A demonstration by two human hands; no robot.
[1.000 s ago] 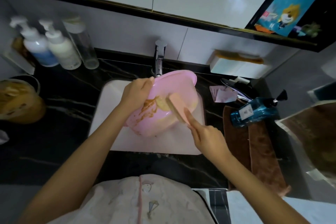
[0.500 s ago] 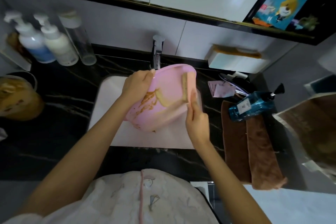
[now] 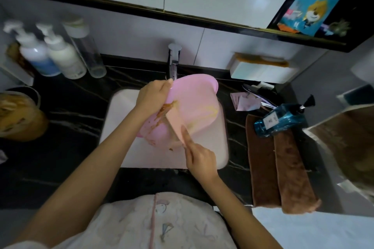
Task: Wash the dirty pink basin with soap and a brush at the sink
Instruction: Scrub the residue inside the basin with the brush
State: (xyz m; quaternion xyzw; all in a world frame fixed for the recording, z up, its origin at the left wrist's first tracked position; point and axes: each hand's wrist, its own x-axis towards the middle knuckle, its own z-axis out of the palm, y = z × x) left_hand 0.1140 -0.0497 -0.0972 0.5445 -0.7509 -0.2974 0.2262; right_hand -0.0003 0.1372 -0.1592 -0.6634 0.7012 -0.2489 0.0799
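Pump bottles (image 3: 62, 56) stood in the upper left of the frame, on the black worktop (image 3: 66, 119) against the wall, likely parked there to stay out of the splash. Left of centre, the left hand (image 3: 153, 95) gripped the rim of the pink basin (image 3: 194, 105), fingers curled over the edge, and held it tilted over the sink (image 3: 202, 157), just below the tap (image 3: 173, 60). That tilt turned the soiled inside toward the person, so the brown smears (image 3: 165, 110) near the rim could be seen and reached, and run-off would fall into the sink. Across those smears lay the brush (image 3: 175, 125), its flat peach back up. Below centre, the right hand (image 3: 199, 157) clasped its handle with the forefinger stretched along the back, a hold that looked meant to press the brush down hard. Whether water ran from the tap could not be told. Right of the sink, a blue pump bottle (image 3: 281, 119), probably the soap, lay on its side on brown towels (image 3: 281, 172), near the scrubbing hand. Much dirt showed, so the washing seemed far from done.
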